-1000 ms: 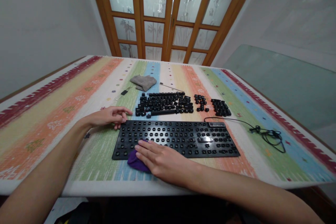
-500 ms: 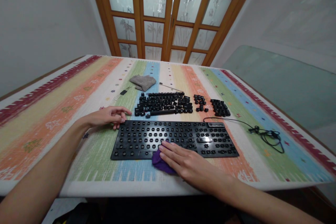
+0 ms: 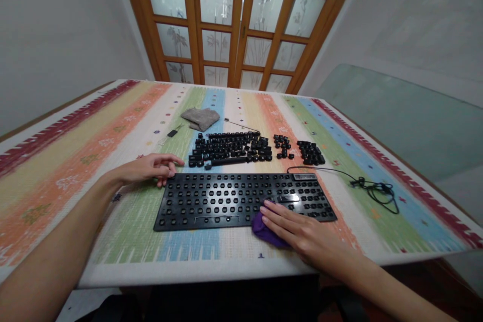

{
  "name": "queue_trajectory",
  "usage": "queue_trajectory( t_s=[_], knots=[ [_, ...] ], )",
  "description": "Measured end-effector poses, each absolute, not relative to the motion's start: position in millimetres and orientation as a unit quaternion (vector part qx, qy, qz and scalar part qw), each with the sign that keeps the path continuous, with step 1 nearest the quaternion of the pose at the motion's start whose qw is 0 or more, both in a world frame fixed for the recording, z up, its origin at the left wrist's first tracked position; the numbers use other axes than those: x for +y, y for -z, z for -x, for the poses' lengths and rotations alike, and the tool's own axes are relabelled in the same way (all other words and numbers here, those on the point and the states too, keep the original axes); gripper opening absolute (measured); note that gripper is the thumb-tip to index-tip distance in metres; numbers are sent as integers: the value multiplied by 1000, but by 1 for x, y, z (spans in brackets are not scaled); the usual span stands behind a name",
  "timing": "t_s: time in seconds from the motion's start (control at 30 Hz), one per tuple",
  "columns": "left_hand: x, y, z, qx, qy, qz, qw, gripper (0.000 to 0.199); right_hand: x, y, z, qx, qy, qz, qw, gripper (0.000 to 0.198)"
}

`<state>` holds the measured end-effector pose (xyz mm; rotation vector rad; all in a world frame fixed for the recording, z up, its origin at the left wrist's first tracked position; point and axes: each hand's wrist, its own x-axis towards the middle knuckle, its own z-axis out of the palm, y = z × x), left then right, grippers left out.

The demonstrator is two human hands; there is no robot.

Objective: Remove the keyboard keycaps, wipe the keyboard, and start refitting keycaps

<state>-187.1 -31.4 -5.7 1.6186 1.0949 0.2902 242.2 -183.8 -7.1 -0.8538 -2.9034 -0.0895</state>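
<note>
A black keyboard (image 3: 222, 201) with its keycaps off lies flat on the striped tablecloth before me. My right hand (image 3: 289, 224) presses a purple cloth (image 3: 269, 234) against the keyboard's front edge, right of its middle; the fingers lie over the cloth. At the keyboard's far left corner, my left hand (image 3: 160, 167) grips the edge between thumb and curled fingers. Rows of loose black keycaps (image 3: 230, 148) are laid out just behind the keyboard, with smaller groups (image 3: 311, 153) to the right.
A grey cloth (image 3: 199, 118) lies behind the keycaps, beside a thin rod-like tool (image 3: 241, 125). A small black-handled wire tool (image 3: 172, 133) rests to the left. The keyboard's cable (image 3: 379, 193) is bundled at the right. Glazed wooden doors (image 3: 234, 25) stand beyond the table.
My right hand has slid the purple cloth rightward along the keyboard's front edge. My left hand stays at the far left corner. The whole view has shifted slightly.
</note>
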Motion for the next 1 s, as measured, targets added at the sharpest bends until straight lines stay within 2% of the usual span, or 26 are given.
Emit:
queue_trajectory(
  t_s=[0.33, 0.6, 0.7, 0.83, 1.0],
  knots=[
    [-32, 2, 184, 468, -112, -691, 539, 55, -193, 6, -286, -946, 68, 316, 31, 71],
    [-31, 8, 188, 468, -123, -678, 553, 53, -199, 11, -326, -925, 118, 361, 26, 66],
    [-32, 5, 186, 472, -124, -671, 558, 53, -202, 7, -334, -921, 127, 369, 22, 71],
    [-33, 1, 183, 482, -121, -667, 556, 52, -208, -15, -322, -894, 179, 402, 83, 82],
    [-33, -1, 182, 476, -112, -677, 550, 45, -205, -37, -287, -865, 203, 423, 179, 82]
  ],
)
